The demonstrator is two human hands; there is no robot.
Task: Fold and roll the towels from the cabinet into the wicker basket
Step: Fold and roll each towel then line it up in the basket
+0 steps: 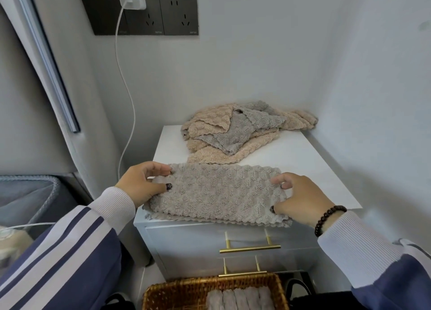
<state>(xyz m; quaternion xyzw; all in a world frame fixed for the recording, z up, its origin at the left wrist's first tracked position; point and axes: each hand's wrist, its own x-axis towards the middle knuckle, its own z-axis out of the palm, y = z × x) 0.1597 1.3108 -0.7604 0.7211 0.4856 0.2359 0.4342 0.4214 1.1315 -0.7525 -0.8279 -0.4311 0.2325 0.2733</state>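
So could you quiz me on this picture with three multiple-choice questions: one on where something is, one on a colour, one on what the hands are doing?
1. Where is the brown woven wicker basket?
A. on the cabinet top
B. on the floor in front of the white cabinet
C. on a wall shelf

2. What colour is the folded fluffy towel between the hands?
A. grey
B. dark blue
C. green

3. What are the left hand and right hand doing?
A. hanging idle
B. pulling a drawer
C. each holding one end of the towel

Answers: B, the basket sits below the gold drawer handles; A, its pile is grey; C, fingers curl on both ends.
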